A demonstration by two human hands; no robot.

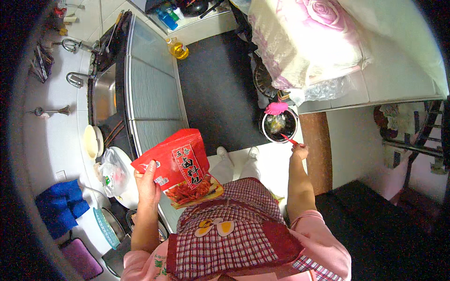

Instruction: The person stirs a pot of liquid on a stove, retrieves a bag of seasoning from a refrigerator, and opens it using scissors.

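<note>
My left hand (147,184) grips the edge of a red plastic food pouch (188,161), which bears printed writing and a picture of cooked food. My right hand (300,151) is stretched out to the right, its fingers closed on a narrow red strip (289,139) that looks like a torn piece of packaging. The strip's tip reaches over the near rim of a round bin (295,121) with a white rim. Inside the bin lies crumpled clear plastic (275,123), and something bright pink (276,108) lies at its far rim.
To the left run a counter with a steel sink (104,92), a pale bowl (90,142) and a plastic bag (112,172). A bottle of yellow oil (178,48) stands on the floor by the cabinets. A dark mat (221,87) lies ahead; a flowered cloth (309,42) hangs at the upper right.
</note>
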